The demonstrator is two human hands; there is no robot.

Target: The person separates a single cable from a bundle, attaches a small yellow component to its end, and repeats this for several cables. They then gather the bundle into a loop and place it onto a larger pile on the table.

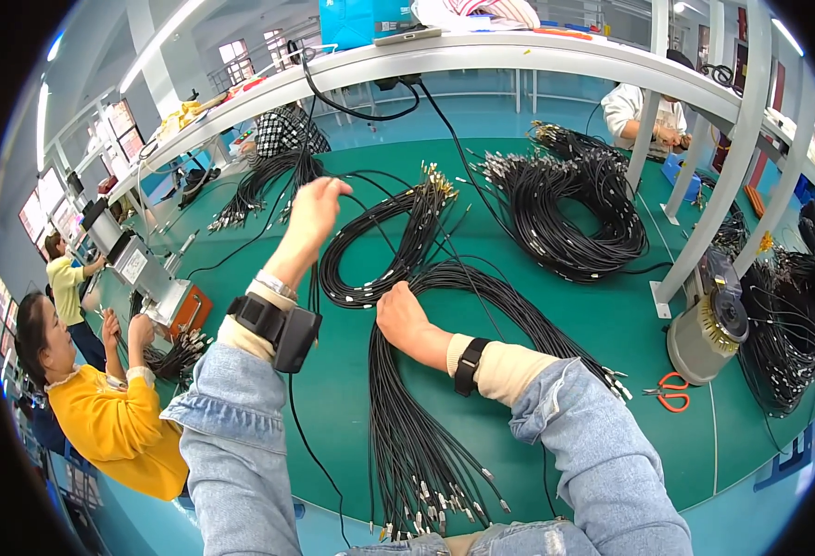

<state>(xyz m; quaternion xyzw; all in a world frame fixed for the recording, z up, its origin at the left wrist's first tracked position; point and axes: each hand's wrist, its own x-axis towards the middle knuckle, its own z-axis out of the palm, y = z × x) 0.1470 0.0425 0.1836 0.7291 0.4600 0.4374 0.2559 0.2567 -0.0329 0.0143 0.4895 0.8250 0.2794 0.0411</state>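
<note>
Left hand (310, 221) nearly closed, hold unclear; right hand (406, 320) half-curled at cables (389, 389), grip unclear. Ends (435, 500) crowd desk's (593, 320) near edge: sleeve (593, 445) snag could drag them off.

Head-worn fisheye, facing down and forward; left hand (311, 220), right hand (403, 321) near, table (685, 449) beneath.

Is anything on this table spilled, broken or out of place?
Nothing looks plainly spilled or broken. The untidiest thing is the long black cable bundle by the right hand: its near ends fan out loosely toward the edge of the green table, while the big coil beyond is gathered in a ring.
</note>
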